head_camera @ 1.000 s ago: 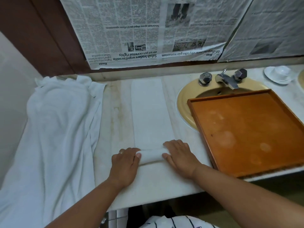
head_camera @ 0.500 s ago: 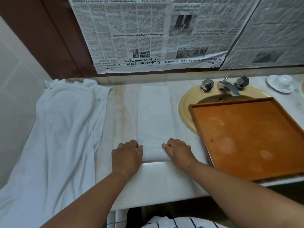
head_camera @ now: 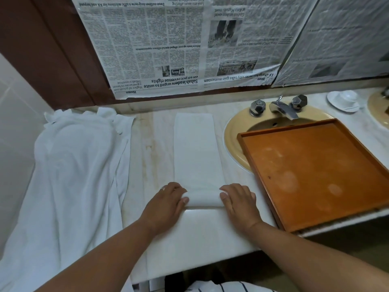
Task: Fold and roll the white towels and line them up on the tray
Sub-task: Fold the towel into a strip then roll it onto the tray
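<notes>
Pale marble counter (head_camera: 151,144) with yellow basin (head_camera: 231,133), chrome tap (head_camera: 284,109) between two faceted handles (head_camera: 257,106), white cup (head_camera: 348,96) on saucer (head_camera: 336,103), and newspaper sheets (head_camera: 168,49) covering the wall behind.

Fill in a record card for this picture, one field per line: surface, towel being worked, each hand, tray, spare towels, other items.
Surface: pale counter beside a yellow sink
Towel being worked: folded towel, long narrow strip, near end rolled
Left hand: grips the roll's left end
Right hand: grips the roll's right end
Tray: wooden tray over the sink, no towels on it
Spare towels: loose white heap, counter's left
Other items: tap, cup on saucer, newspaper on wall
</notes>
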